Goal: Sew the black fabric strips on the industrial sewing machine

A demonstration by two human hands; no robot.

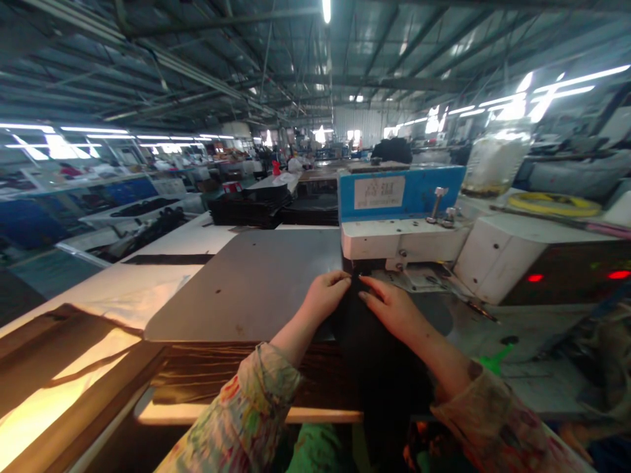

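A dark piece of cloth point(362, 335) runs from under the head of a white and blue sewing machine point(401, 240) down over the table's front edge. My left hand point(326, 293) pinches the cloth's left side between thumb and fingers, close to the needle area. On the other side my right hand point(390, 305) has its thumb and index finger closed on the cloth. The machine's foot and needle are mostly hidden and too dark to make out. Left of my hands lies a smooth grey plate point(256, 282).
Under the plate sits a stack of dark cloth pieces point(246, 374). More dark stacks point(251, 207) stand behind it. To the right are a control box point(537, 263) with red lights, a clear jar point(495, 161), a yellow ring point(555, 203) and a bright green object point(497, 360).
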